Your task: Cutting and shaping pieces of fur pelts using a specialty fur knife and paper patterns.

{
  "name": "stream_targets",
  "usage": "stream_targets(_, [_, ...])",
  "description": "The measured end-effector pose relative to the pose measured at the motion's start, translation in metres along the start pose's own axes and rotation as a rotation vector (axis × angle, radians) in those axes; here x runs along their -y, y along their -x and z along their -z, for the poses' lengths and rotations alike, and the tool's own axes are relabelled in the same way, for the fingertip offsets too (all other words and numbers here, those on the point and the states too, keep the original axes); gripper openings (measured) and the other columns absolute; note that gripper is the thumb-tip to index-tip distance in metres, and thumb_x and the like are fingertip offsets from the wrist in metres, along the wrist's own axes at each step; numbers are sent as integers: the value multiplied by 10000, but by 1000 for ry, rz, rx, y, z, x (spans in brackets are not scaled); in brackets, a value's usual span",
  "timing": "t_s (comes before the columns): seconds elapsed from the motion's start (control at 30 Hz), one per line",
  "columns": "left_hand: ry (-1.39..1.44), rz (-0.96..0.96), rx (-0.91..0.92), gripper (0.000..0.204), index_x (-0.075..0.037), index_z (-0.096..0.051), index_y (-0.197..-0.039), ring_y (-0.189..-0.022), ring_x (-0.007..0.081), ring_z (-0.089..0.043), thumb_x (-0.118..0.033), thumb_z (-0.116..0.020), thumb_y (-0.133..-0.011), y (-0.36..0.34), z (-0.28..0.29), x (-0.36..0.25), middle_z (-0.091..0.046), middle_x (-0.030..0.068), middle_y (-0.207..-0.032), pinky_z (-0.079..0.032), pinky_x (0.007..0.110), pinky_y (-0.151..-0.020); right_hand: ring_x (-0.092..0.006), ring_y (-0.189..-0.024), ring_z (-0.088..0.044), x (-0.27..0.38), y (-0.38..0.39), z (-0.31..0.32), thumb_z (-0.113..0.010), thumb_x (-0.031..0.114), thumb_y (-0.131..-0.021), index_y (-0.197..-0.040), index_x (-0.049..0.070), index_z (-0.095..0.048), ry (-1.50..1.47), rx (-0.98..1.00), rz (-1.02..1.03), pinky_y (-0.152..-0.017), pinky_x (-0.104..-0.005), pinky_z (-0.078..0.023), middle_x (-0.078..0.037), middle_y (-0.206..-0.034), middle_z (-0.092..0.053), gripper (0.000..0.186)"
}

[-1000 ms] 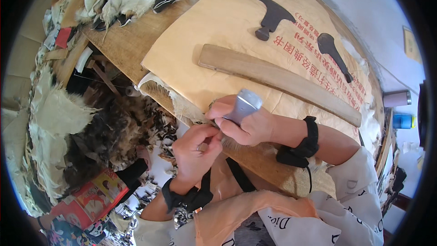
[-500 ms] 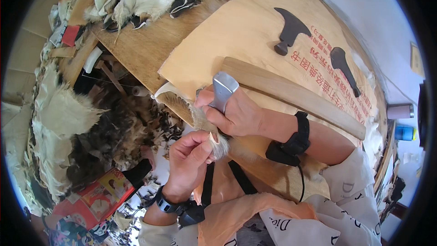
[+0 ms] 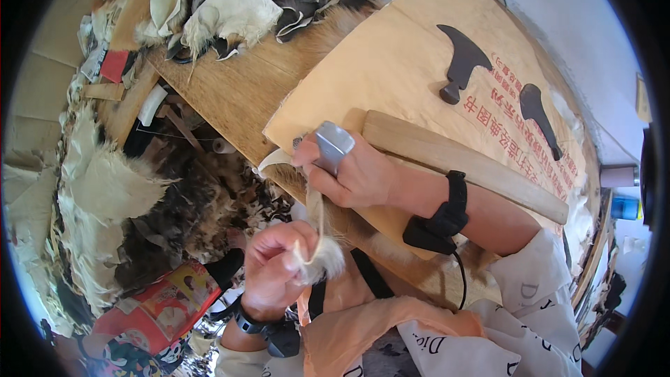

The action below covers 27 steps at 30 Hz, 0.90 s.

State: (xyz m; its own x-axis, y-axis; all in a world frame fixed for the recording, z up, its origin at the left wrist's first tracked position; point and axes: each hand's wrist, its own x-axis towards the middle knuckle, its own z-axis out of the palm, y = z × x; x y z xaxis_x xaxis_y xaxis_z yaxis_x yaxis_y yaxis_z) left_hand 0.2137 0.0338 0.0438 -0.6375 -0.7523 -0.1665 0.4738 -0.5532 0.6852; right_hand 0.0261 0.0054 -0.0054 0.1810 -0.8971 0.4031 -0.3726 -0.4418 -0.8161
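Note:
My right hand [image 3: 352, 174] grips a small grey metal cutting tool [image 3: 333, 145] at the near edge of a tan hide sheet [image 3: 391, 63] on the wooden table. My left hand [image 3: 276, 265] is closed on a pale strip of fur [image 3: 317, 255], holding it below the table edge in front of my body. The strip runs up from the left hand toward the right hand and the tool. A long wooden stick [image 3: 460, 160] lies on the hide just behind my right hand. Both wrists wear black bands.
Two dark metal blades [image 3: 460, 63] [image 3: 537, 115] lie on the hide farther back. Fur and hide scraps [image 3: 230, 0] are piled at the table's far left. More fur pieces [image 3: 118, 195] and a red printed box [image 3: 157, 304] lie on the floor at left.
My left hand has pulled the fur strip down and toward my body, away from the right hand. The right hand with the tool stays at the hide's edge.

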Motion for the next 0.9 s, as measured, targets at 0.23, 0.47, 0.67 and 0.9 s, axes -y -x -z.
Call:
stream_targets(0.23, [135,-149,95,226,-108,-416,-785,-790,168,-452,-186,-626,-814,-4,24,-40,-417,17,-776,-419,339,-745,-366,-667,-562,-2,-27,-1,-484,130,-798,-872,33,-565,56,37,-81,-639,-422,-460,-188,-721,-571,147])
stream_targets(0.47, [350,-316,139,281,-96,-405,-947,-894,174,-452,-9,-609,-774,-15,51,-89,-386,25,-929,-410,315,-871,-352,-617,-570,-10,-38,-8,-500,167,-835,-956,71,-610,132,71,-212,-585,-406,-457,-181,-715,-583,190])
stream_targets(0.67, [252,-526,124,125,-50,-444,-977,-848,168,-459,-142,-459,-894,-10,63,-156,-446,58,-934,-393,367,-887,-336,-621,-580,7,-55,-11,-483,241,-876,-1024,67,-640,334,206,-418,-593,-389,-465,-176,-696,-588,278])
stream_targets(0.9, [26,-305,-55,301,17,-464,-1132,-1045,242,-488,-100,-565,-874,-27,99,-144,-497,126,-1108,-378,398,-983,-396,-569,-572,18,-39,34,-410,348,-898,-709,2,-586,-10,-152,-539,-588,-455,-464,-211,-557,-548,431])
